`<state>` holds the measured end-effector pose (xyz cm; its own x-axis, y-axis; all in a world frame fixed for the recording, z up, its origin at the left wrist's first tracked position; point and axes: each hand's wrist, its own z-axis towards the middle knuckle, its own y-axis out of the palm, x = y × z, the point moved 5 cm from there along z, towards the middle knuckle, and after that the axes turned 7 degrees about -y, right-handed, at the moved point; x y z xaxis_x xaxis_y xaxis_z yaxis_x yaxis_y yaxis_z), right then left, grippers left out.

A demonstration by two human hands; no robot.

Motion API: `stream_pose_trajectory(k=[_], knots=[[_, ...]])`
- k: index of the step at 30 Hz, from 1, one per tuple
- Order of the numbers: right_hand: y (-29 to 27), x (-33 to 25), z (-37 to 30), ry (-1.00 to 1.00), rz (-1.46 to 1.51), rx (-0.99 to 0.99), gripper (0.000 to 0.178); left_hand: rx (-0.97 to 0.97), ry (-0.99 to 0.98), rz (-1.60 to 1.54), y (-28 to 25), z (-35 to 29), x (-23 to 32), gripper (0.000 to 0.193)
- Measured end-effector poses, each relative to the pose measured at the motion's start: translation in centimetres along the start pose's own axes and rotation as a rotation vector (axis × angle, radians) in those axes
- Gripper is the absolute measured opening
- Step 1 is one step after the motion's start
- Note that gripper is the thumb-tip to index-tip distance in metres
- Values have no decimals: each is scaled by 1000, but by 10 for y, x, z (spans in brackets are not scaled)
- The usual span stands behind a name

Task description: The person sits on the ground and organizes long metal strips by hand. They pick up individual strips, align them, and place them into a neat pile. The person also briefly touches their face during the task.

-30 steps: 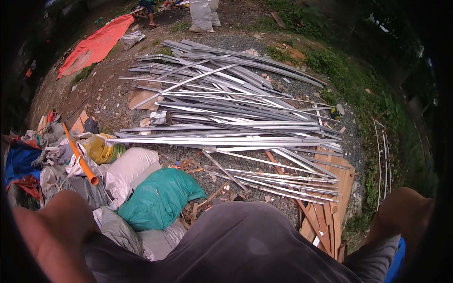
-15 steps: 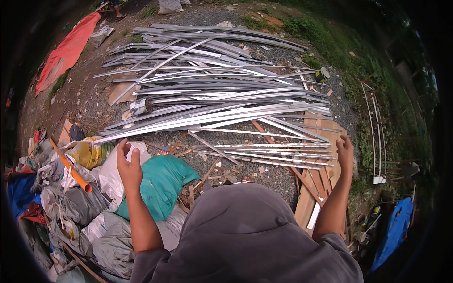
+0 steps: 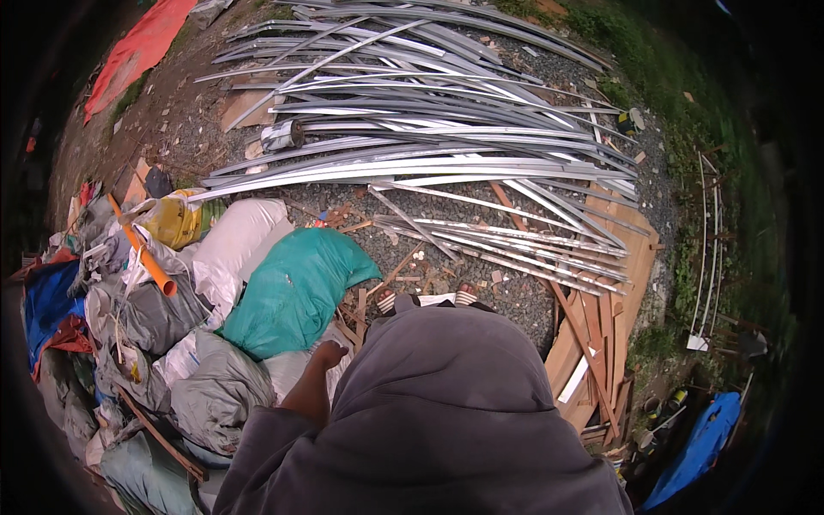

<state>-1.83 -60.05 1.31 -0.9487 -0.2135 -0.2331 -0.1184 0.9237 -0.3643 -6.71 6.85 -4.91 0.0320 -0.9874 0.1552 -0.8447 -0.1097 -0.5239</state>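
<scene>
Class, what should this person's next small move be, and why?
Probably bring the left hand forward, toward the nearest metal strips: it is low beside the green sack, seemingly holding nothing, while the strips lie ahead of the feet. The right hand is out of view, so judge only the left.

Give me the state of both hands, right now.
Left hand: nothing visibly held; open or closed cannot be told.
Right hand: out of view, so its state cannot be told.
</scene>
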Motion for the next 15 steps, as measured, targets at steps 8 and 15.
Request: stream_pose_trajectory(k=[8, 15], knots=[[-67, -201, 7, -444, 107, 246, 40, 658, -405, -1134, -254, -3, -36, 55], [-48, -189, 25, -388, -20, 151, 42, 538, -391, -1138, -234, 4, 12, 53]])
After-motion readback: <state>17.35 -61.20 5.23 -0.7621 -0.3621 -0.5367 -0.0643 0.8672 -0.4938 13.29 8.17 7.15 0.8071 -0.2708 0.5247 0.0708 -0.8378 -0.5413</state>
